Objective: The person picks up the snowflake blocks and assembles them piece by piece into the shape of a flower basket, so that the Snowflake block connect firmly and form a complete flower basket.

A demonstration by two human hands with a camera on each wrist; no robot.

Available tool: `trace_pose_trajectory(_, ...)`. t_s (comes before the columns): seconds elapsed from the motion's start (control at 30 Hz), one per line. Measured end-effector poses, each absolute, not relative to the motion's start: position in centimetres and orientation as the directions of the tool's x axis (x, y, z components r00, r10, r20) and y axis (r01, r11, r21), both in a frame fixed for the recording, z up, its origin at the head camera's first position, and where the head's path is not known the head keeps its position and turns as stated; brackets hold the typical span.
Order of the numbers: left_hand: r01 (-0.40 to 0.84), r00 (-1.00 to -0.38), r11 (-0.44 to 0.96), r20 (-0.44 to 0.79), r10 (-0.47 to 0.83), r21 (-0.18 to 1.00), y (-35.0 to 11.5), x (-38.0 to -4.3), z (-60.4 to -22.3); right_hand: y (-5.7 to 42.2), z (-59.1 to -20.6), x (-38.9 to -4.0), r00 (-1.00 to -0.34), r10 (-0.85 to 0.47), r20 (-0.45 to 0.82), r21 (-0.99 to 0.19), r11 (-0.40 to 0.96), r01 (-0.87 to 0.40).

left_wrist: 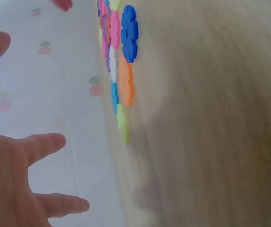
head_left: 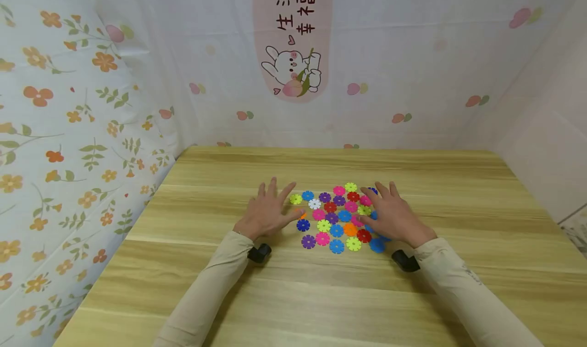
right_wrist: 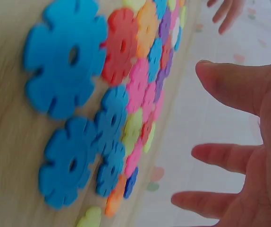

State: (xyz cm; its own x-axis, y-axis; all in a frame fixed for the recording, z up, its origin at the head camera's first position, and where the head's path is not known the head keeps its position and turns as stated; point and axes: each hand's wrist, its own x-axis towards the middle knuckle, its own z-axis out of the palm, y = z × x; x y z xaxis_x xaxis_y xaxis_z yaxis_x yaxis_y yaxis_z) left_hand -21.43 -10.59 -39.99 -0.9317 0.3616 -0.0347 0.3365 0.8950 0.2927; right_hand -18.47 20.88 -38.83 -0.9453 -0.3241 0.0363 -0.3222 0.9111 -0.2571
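Several flat, notched plastic snowflake discs lie in a loose patch on the table, among them a white disc (head_left: 314, 204) and a purple disc (head_left: 309, 242). At the patch's left side, my left hand (head_left: 265, 213) has its fingers spread, its thumb overlapping an orange disc (left_wrist: 125, 82) in the head view. A dark blue disc (left_wrist: 131, 47) lies close by. My right hand (head_left: 393, 215) hovers over the right side, fingers spread, hiding some discs from the head view. In the right wrist view a large blue disc (right_wrist: 55, 42) and a red disc (right_wrist: 113, 64) show. Both hands hold nothing.
The wood-grain table (head_left: 321, 296) meets a white printed cloth (head_left: 390, 56) at the back. A flowered cloth (head_left: 59, 148) hangs on the left. Black wrist devices (head_left: 259, 253) sit below both wrists.
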Motion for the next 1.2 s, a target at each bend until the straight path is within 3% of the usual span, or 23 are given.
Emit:
trace_pose_trajectory(0.37,0.323,-0.935,0.859,-0.007,0.355,0.396,-9.8,-22.1,-40.2,19.4,-39.3,-19.1,-0.885,-0.453,0.112,-0.328,0.824,-0.463)
trace_pose_trajectory(0.6,0.2,-0.961,0.73,-0.014,0.276,0.654,-10.1,-22.4,-40.5,18.1,-39.8,-19.9,-0.873,-0.479,0.094,-0.348,0.806,-0.479)
trace_pose_trajectory(0.73,0.125,-0.968,0.664,-0.055,0.243,0.737,-10.0,-22.4,-40.5,17.8,-40.2,-20.2,-0.868,-0.488,0.091,-0.327,0.809,-0.489)
trace_pose_trajectory(0.93,0.069,-0.969,0.641,-0.102,0.226,0.765,-9.6,-22.7,-40.9,17.6,-40.5,-20.6,-0.881,-0.466,0.084,-0.324,0.823,-0.467)
trace_pose_trajectory(1.2,0.119,-0.95,0.645,-0.102,0.295,0.755,-9.0,-22.9,-41.3,17.1,-40.3,-20.9,-0.889,-0.456,0.046,-0.279,0.849,-0.45)
